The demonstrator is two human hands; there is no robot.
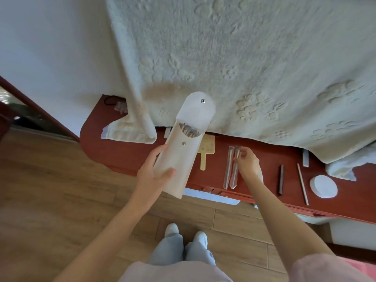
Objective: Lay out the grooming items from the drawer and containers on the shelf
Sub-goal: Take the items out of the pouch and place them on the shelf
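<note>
A pale blanket (244,58) is draped over the red shelf's (264,159) back edge. A white pouch (183,151), flap open, is gripped by the left hand (154,171) above the shelf's left end. A clear-cased tool (236,169), possibly tweezers, is pinched by the right hand (247,162) mid-shelf, beside a second case (228,167).

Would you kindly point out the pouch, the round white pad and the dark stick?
pouch (179,159), head view, middle of its front.
round white pad (323,186), head view, centre of its top.
dark stick (281,180), head view, mid-length.
</note>
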